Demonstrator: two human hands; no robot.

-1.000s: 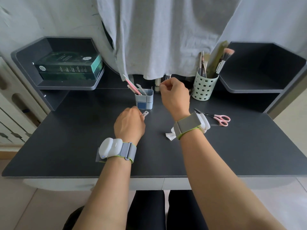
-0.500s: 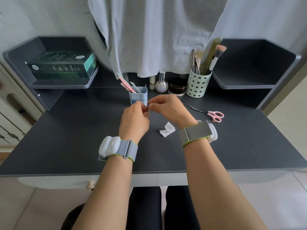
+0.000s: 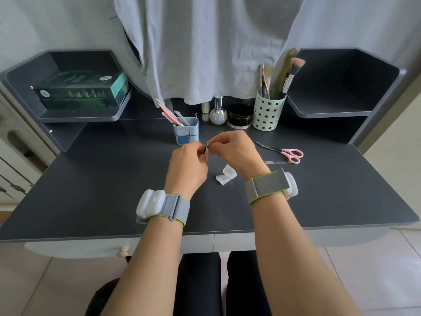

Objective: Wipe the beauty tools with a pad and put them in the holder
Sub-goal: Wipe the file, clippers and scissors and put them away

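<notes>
From the head camera, you are looking down at a dark grey counter (image 3: 91, 190) with both of your forearms reaching forward, each wearing a grey wrist strap with a white module. Your left hand (image 3: 186, 166) and right hand (image 3: 237, 151) meet above the middle of the counter, and both are closed in a pinch on a small, thin metal tool (image 3: 206, 148), held roughly upright between the fingertips; what kind of tool it is cannot be told at this size. A crumpled white pad (image 3: 226, 174) lies on the counter just below and between your hands, touched by neither. Just beyond your hands stands a small blue square holder (image 3: 186, 135), which already has a pink nail file (image 3: 167, 111) and a few other slim tools leaning out of it to the left. To your right, pink-handled scissors (image 3: 286, 152) lie flat on the counter, with a thin metal strip (image 3: 276, 162) just in front of them. Along the back edge sit a round glass bottle (image 3: 218, 114), a dark round jar (image 3: 241, 117), and a pale green perforated cup (image 3: 268, 112) holding makeup brushes. A grey cloth (image 3: 205, 46) hangs above the back of the counter. On the left shelf rest stacked green boxes (image 3: 82, 91).
</notes>
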